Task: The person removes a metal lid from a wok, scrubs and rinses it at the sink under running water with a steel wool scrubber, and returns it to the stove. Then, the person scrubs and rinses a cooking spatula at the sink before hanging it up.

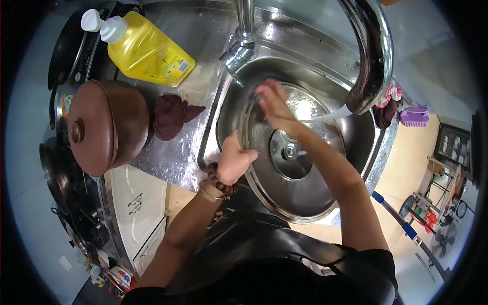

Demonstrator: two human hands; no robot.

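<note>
My left hand point(235, 158) is closed on the left rim of a round, see-through pot lid point(317, 190) with a metal edge, thumb lying over it. The lid is tilted over the steel sink point(363, 145), and the drain point(288, 151) shows through it. My right hand point(276, 108) is at the lid's upper left edge, its fingers smeared by motion. Water runs from the curved spout point(373, 61) and passes close to my right wrist. Beaded and metal bracelets point(218, 184) circle my left wrist.
Left of the sink are a dark red cloth point(170, 117), a brown lidded pot point(122, 127) and a yellow pump bottle point(150, 51). A second tap point(245, 38) rises behind the basin. A purple brush point(415, 117) lies beyond the right edge.
</note>
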